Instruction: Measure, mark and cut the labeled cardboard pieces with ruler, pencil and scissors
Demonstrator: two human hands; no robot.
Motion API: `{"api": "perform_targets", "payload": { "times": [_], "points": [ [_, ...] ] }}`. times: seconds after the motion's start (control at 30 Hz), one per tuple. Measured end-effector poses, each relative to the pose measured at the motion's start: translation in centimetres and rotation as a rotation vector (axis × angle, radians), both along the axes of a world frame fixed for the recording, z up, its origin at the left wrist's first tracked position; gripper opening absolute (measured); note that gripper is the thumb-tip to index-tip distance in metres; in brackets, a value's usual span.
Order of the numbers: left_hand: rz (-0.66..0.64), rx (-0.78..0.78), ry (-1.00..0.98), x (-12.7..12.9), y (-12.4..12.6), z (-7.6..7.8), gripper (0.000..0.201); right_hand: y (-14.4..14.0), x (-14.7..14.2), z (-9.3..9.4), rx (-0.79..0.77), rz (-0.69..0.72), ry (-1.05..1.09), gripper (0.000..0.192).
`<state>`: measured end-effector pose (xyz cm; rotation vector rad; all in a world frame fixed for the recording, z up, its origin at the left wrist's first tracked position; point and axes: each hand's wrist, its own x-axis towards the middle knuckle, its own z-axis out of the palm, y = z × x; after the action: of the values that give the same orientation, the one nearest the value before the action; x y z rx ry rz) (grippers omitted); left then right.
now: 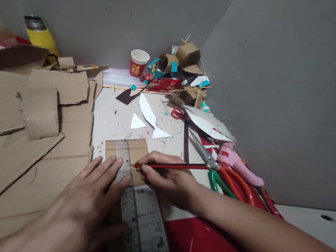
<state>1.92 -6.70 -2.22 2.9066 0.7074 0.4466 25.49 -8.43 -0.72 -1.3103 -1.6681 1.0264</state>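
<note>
My left hand (89, 201) lies flat, fingers spread, pressing a clear plastic ruler (132, 205) onto a small brown cardboard piece (137, 149) on the white work surface. My right hand (168, 179) grips a red pencil (176, 166), its tip touching the cardboard at the ruler's right edge. The pencil's shaft points right, toward the scissors.
Large corrugated cardboard sheets (22, 128) cover the left. Green-handled scissors (211, 166), orange-handled scissors (236, 186) and a pink glue gun (238, 162) lie to the right. White paper triangles (147, 120), a red-and-white paper cup (138, 63), cardboard models (186, 64) and a yellow can (42, 36) sit farther back.
</note>
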Motion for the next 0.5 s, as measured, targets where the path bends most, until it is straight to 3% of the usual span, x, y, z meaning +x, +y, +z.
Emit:
{"api": "perform_targets", "payload": {
  "times": [0.33, 0.5],
  "points": [
    [0.002, 0.006, 0.003, -0.02, -0.12, 0.09, 0.075, -0.01, 0.01, -0.07, -0.013, -0.024, -0.015, 0.012],
    [0.010, 0.025, -0.026, -0.17, -0.21, 0.22, 0.069, -0.37, 0.21, 0.70, -0.229, -0.134, 0.273, 0.009]
  ]
}}
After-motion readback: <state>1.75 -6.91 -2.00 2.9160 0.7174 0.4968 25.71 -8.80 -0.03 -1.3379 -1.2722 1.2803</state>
